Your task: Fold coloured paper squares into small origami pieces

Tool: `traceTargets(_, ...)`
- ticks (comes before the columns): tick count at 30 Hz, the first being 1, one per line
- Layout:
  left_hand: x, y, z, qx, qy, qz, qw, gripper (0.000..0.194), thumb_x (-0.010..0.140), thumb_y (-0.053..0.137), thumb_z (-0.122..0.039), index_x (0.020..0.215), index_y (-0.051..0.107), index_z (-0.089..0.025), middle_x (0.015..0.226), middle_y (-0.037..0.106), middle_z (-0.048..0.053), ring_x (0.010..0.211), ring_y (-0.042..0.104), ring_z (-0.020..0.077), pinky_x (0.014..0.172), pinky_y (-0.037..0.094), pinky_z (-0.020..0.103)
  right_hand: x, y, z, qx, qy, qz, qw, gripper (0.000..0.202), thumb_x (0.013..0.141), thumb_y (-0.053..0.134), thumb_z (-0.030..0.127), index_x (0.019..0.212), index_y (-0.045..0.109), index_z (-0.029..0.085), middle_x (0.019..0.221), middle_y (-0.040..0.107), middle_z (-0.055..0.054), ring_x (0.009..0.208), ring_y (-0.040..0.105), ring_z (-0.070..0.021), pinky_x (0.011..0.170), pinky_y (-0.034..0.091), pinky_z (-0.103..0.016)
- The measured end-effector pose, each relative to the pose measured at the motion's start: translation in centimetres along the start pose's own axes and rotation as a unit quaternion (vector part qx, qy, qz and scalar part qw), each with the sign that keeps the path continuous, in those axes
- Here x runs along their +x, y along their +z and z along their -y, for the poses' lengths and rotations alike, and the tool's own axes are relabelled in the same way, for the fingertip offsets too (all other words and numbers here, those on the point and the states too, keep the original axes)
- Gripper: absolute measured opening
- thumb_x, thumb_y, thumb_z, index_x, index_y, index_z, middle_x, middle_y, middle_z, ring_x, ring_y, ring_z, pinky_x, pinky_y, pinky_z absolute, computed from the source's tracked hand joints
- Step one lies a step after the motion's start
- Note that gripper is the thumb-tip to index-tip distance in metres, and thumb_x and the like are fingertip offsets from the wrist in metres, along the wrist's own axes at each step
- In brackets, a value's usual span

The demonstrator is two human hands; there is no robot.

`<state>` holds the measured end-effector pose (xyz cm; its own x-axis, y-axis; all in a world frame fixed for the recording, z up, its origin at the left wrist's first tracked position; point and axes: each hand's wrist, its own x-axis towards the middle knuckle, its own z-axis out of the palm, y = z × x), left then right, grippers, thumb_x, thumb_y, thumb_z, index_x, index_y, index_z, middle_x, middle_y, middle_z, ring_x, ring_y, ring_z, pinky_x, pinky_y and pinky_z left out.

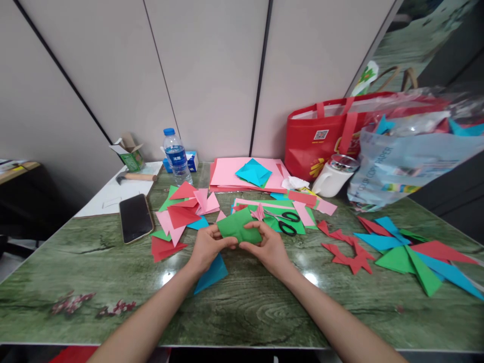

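Between my two hands a creased piece of green paper is held above the table. My left hand pinches its left end with thumb and fingers. On the other side, my right hand grips the right end, thumb along the lower edge. Below my left wrist lies a blue paper piece. Left of the hands sits a pile of folded red, pink, green and blue papers. Just beyond my right hand, black-handled scissors rest on green and pink sheets.
A phone, a hammer and a water bottle stand or lie left. Pink sheets are stacked at the back. A white mug, red bag and plastic bag stand right, behind folded papers and a red cutout.
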<state>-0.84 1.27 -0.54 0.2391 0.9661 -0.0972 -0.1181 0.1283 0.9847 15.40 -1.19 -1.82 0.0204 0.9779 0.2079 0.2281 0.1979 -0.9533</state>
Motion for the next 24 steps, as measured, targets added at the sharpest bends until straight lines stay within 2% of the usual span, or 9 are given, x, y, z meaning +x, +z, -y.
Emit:
traceTargets(7,-0.18,0.33,0.01,-0.015,-0.011,-0.024,1.0,0.026,0.054,0.077,-0.017,0.076,0.065,-0.01,0.064,0.069,0.003,0.053,0.06,0.0113,0.053,0.049,0.02,-0.07,0.19,0.01,-0.012,0.0,-0.002,1.0,0.032,0.064,0.07,0.027,0.092,0.056,0.019,0.086,0.06,-0.003,0.073,0.055,-0.0172,0.05,0.043,-0.022)
traceTargets(24,-0.32,0.67,-0.14,-0.031,-0.025,-0.057,0.998,0.038,0.046,0.08,-0.016,0.08,0.065,-0.008,0.069,0.071,0.005,0.052,0.062,0.0121,0.052,0.053,0.022,-0.3,0.22,0.18,-0.046,-0.015,-0.001,0.999,0.03,0.065,0.069,0.025,0.091,0.055,0.02,0.087,0.061,-0.003,0.071,0.057,-0.0178,0.05,0.045,-0.024)
